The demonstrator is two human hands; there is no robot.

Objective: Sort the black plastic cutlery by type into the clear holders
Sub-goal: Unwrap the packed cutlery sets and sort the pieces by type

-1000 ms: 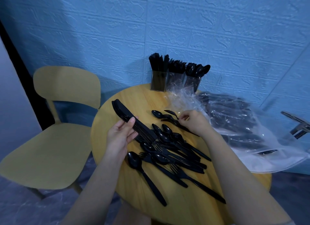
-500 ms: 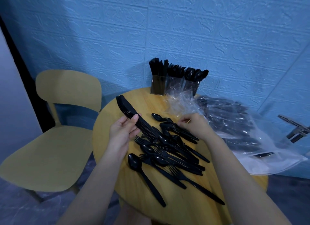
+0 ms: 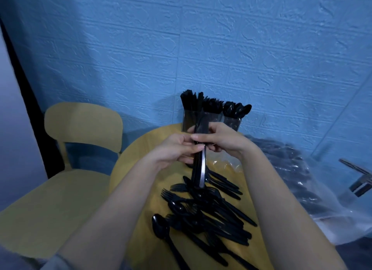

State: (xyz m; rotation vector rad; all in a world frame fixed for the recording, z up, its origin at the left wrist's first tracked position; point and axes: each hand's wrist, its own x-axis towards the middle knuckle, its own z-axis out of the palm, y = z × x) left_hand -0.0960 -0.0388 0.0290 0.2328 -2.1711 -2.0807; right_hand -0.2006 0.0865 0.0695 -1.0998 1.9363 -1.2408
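Both hands hold one bundle of black knives [image 3: 199, 169] upright above the round wooden table [image 3: 141, 149]. My left hand [image 3: 177, 151] grips it from the left, my right hand [image 3: 223, 140] from the right, thumbs meeting at the bundle's middle. Behind the hands, at the table's far edge, stand the clear holders [image 3: 213, 118]: knives at left, forks in the middle, spoons at right. A loose pile of black forks and spoons [image 3: 207, 213] lies on the table below the bundle, with one spoon [image 3: 161, 229] apart at its left.
A yellow chair [image 3: 66, 169] stands left of the table. A clear plastic bag [image 3: 298, 179] with more black cutlery covers the table's right side. A metal frame part [image 3: 358, 181] shows at far right. The blue textured wall is close behind the holders.
My left hand lifted the knife bundle from its slant on the table to upright. My right hand left the pile and joined the grip. The view tilted up and moved closer.
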